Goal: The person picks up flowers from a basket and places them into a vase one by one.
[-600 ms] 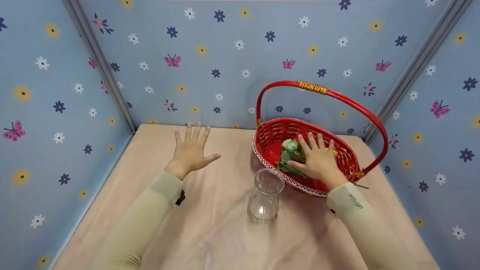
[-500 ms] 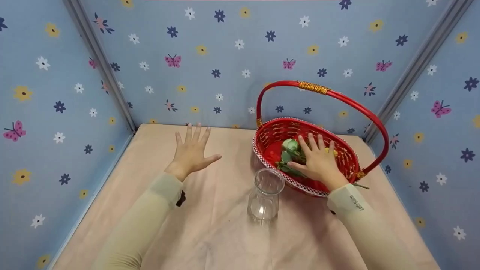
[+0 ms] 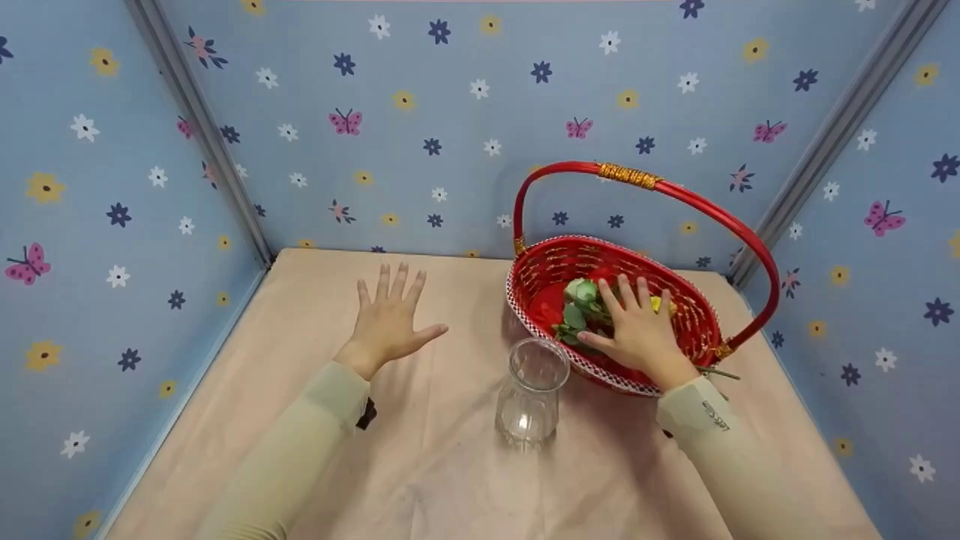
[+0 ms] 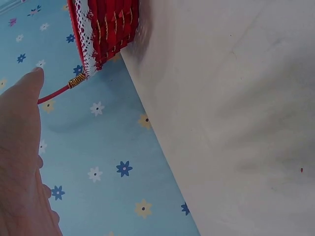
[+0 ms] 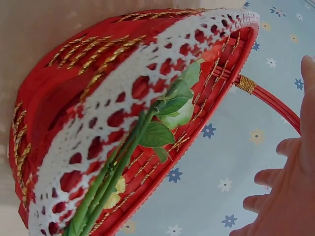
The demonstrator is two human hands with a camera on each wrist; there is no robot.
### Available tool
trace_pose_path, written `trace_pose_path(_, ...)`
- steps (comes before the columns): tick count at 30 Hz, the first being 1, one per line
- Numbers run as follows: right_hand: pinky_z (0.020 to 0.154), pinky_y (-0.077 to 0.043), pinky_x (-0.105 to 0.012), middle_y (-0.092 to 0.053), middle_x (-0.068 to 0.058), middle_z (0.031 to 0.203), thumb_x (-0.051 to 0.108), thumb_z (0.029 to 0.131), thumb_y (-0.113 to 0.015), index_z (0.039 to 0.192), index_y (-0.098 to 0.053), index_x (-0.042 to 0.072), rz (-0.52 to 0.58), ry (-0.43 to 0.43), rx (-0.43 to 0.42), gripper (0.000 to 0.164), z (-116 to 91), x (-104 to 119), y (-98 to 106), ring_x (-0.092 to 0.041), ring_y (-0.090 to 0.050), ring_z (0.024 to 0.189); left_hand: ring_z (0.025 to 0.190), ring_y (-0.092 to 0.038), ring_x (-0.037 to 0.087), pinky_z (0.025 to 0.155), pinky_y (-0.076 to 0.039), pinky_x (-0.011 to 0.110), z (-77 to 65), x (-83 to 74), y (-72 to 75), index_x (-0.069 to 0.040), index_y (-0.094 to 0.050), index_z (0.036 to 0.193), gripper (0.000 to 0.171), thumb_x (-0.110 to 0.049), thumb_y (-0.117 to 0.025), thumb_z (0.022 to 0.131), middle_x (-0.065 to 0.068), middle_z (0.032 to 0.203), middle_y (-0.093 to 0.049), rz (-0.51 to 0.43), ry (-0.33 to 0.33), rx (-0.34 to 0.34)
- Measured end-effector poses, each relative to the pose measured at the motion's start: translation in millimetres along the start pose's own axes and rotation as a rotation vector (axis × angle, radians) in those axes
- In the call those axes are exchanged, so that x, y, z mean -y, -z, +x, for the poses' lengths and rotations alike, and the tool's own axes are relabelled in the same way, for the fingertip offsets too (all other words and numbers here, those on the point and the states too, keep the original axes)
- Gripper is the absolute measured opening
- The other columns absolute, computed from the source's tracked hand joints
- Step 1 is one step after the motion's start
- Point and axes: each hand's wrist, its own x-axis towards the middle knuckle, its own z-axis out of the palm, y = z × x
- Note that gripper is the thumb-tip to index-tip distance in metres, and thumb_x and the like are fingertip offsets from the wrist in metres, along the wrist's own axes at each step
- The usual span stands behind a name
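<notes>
My left hand (image 3: pixel 386 328) hovers over the left part of the table with its fingers spread and nothing in them. My right hand (image 3: pixel 640 332) is spread out too, above the red woven basket (image 3: pixel 553 262), holding nothing. Inside the basket lie green-stemmed flowers: a pale green-white rose (image 3: pixel 580 291) with green leaves, and a yellow bloom (image 3: pixel 660 304) partly behind my fingers. In the right wrist view the stems (image 5: pixel 109 189) lean across the lace-trimmed rim (image 5: pixel 123 103). A clear glass vase (image 3: pixel 529 401) stands upright on the table in front of the basket.
The basket's tall red handle (image 3: pixel 720 214) arches above it, wrapped in gold at the top. A peach cloth (image 3: pixel 442 480) covers the table. Blue flowered panels (image 3: pixel 450 112) rise at the back and both sides, joined by grey corner posts (image 3: pixel 206 135).
Both hands have drawn slightly back toward me and a little to the right, the left one more. Their fingers stay spread. The basket and vase have not moved.
</notes>
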Motion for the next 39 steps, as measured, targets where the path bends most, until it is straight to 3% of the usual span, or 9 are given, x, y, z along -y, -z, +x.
trace_pose_path(12,0.128,0.007,-0.080,-0.006,-0.024,0.182,0.081,0.096,-0.057,0.176,-0.012,0.018,0.069,0.003,-0.009,0.112,-4.0,-7.4,-4.8,-0.056,-0.002,0.166,0.168,-0.005,0.047,0.129,-0.008,0.081,-4.8,-7.1,-8.0,-0.016,-0.021,0.175,0.106,-0.076,-0.060,0.098,0.018,0.182,-0.013,-0.019,-0.031,-0.033)
trace_pose_path(29,0.128,0.005,-0.080,-0.009,-0.026,0.181,0.080,0.097,-0.058,0.176,-0.014,0.017,0.069,-0.013,-0.019,0.110,-8.9,-14.0,-9.0,-0.057,-0.002,0.165,0.168,-0.003,0.048,0.129,-0.006,0.081,-10.0,-13.9,-16.4,-0.015,-0.019,0.175,0.105,-0.075,-0.060,0.099,0.018,0.182,-0.010,-0.044,-0.046,-0.018)
trace_pose_path(39,0.128,0.004,-0.080,-0.010,-0.027,0.181,0.079,0.096,-0.060,0.176,-0.013,0.016,0.134,0.000,-0.038,0.112,-9.5,-17.4,-8.9,-0.058,-0.004,0.165,0.168,-0.004,0.047,0.130,-0.006,0.079,-16.1,-18.8,-19.3,-0.012,-0.020,0.175,0.107,-0.072,-0.063,0.098,0.019,0.182,-0.012,-0.164,-0.060,-0.035)
